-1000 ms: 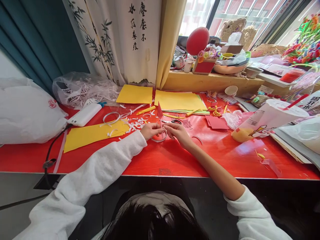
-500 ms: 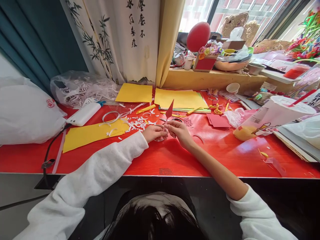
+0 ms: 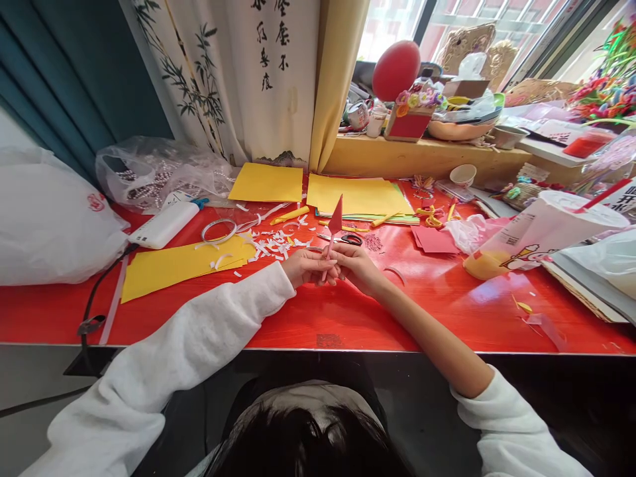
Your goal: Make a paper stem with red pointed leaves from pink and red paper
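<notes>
My left hand [image 3: 307, 267] and my right hand [image 3: 355, 265] meet over the red table. Their fingers are closed together around the thin stem of a folded red paper piece [image 3: 336, 220], which stands upright with a pointed, blade-like top. The stem's lower end pokes out below the fingertips. Just behind my right hand lies a pair of scissors [image 3: 352, 239] with dark handles. White paper scraps [image 3: 273, 245] are scattered beyond my left hand.
Yellow paper strips [image 3: 183, 265] lie at left near a roll of tape [image 3: 218, 231] and a white power strip [image 3: 165, 225]. Yellow sheets [image 3: 355, 193] rest at the back. Rightward are red paper squares [image 3: 434, 240] and a tilted drink cup [image 3: 534, 232].
The red paper piece has tilted and shifted slightly left, its stem now showing between the fingers. My hands have drawn closer together, and more of the scissors shows.
</notes>
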`<state>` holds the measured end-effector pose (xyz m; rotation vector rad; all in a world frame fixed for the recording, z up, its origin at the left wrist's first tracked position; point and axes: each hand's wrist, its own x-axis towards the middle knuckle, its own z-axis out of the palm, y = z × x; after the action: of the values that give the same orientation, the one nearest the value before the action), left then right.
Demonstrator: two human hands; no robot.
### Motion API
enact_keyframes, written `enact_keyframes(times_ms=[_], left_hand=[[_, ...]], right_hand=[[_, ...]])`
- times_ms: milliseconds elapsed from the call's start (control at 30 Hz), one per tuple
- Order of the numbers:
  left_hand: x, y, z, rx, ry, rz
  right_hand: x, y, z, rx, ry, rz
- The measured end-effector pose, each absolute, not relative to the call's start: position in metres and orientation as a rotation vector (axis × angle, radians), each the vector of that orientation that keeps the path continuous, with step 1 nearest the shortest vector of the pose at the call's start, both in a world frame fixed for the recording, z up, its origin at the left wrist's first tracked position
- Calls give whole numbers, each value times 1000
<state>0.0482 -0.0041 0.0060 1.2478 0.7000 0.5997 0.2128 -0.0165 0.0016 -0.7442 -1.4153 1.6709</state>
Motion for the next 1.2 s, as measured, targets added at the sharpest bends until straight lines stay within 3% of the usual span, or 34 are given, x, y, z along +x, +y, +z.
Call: enact_keyframes(times_ms=[67,267,400,1200], left_hand=[[49,-8,9,1420,728,653],[45,-10,5,2328,922,1270],[45,-9,-3,2570,872,1312],[51,-15,-1,2245,907,1546]], right_hand=[[214,-15,2,-761,-1359,1641],[217,-10,6,-786,-1143,1438],[214,-12,6,-783,-1185,1482],[208,-17,0,-710,-1198,1480]])
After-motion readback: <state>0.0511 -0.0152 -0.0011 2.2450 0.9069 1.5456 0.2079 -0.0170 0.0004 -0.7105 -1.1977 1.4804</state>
